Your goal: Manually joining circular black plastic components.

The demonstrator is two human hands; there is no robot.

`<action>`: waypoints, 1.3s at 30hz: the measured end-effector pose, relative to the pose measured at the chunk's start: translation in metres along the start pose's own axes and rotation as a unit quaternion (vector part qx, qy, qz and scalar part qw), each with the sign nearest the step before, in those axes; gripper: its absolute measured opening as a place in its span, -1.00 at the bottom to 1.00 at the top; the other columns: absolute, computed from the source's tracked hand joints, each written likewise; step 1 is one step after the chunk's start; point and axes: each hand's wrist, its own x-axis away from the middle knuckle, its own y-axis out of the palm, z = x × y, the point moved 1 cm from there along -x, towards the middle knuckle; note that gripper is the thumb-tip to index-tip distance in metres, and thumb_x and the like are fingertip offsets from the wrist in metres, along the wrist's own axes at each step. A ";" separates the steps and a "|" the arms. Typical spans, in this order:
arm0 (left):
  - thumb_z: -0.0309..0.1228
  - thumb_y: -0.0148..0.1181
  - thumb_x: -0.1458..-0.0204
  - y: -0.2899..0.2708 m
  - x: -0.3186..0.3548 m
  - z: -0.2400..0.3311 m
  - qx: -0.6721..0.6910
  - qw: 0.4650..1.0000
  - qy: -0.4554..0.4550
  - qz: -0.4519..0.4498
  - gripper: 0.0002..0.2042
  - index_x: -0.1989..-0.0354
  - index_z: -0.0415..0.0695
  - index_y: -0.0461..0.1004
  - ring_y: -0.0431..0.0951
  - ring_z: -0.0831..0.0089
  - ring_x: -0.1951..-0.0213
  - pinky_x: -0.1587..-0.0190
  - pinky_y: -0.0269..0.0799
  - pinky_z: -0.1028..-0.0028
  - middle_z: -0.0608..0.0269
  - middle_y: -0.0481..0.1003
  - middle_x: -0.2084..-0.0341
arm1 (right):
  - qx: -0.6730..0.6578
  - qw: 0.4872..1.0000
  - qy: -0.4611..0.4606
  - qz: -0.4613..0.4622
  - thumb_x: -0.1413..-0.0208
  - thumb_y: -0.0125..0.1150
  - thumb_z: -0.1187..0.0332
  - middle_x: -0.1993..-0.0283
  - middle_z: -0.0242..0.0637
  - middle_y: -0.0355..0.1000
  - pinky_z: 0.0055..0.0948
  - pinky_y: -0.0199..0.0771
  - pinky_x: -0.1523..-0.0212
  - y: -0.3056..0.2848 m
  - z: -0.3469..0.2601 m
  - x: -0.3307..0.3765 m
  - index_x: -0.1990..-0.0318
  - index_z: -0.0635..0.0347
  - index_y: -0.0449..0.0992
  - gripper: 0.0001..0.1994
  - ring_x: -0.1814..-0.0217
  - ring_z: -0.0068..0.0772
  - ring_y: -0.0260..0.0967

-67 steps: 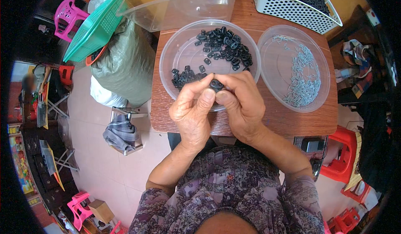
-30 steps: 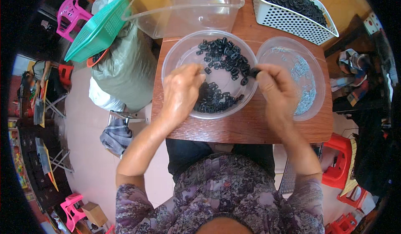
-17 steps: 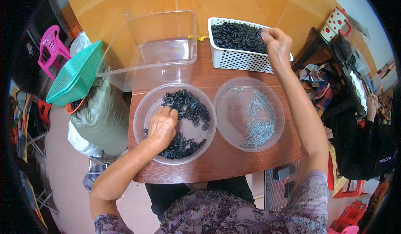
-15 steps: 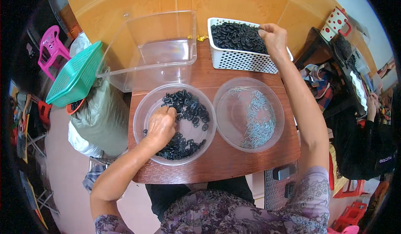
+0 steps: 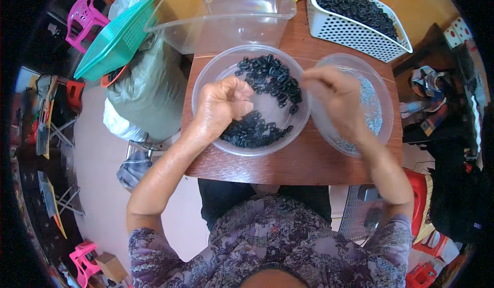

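Observation:
My left hand [image 5: 222, 104] is above the left clear round tub [image 5: 199, 88], its thumb and fingers bent into a pinch; whatever they hold is too small to make out. Below it lie two heaps of small black oval plastic pieces [image 5: 275, 79], with holes through them. My right hand [image 5: 337, 95], smeared by motion, hangs over the left side of the right clear tub [image 5: 388, 82], fingers pointing toward my left hand. Small silvery-blue metal pins [image 5: 371, 108] are spread in that tub. Whether the right fingers hold a piece cannot be seen.
At the back right of the wooden table [image 5: 288, 167] stands a white perforated basket [image 5: 355, 36] heaped with black pieces. A large clear bin [image 5: 231, 31] is at the back left. Beside the table, teal baskets [image 5: 116, 41] rest on a bulging grey-green sack [image 5: 154, 87].
My right hand has left the white basket and come down over the right tub, near my left hand. My left hand has risen from the black pieces. The view has also shifted.

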 end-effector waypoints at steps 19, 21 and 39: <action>-0.60 0.22 0.14 0.019 0.049 0.028 0.107 0.993 0.044 0.039 -0.75 0.23 -0.25 0.41 0.41 0.60 0.55 0.47 0.36 0.59 0.32 0.44 0.56 | -0.258 0.949 0.175 -0.053 -0.03 0.10 0.44 0.48 -0.42 0.40 -0.65 0.29 0.40 0.060 -0.040 0.041 0.44 0.32 0.45 -0.89 0.42 -0.69 0.29; -0.63 0.17 0.09 0.027 0.050 0.028 0.228 0.971 -0.010 0.063 -0.80 0.25 -0.37 0.43 0.41 0.58 0.54 0.45 0.37 0.62 0.24 0.45 0.53 | -0.282 0.940 0.194 -0.019 -0.04 0.09 0.45 0.48 -0.41 0.39 -0.65 0.29 0.40 0.066 -0.041 0.044 0.44 0.33 0.44 -0.88 0.42 -0.68 0.29; -0.48 0.06 -0.05 0.044 0.056 0.015 0.289 0.951 -0.029 0.103 -0.89 0.34 -0.27 0.35 0.43 0.56 0.56 0.49 0.37 0.61 0.15 0.47 0.50 | 0.113 0.984 0.125 0.062 0.12 0.17 0.53 0.44 -0.32 0.46 -0.55 0.35 0.38 -0.029 0.065 0.003 0.38 0.32 0.53 -0.90 0.41 -0.56 0.36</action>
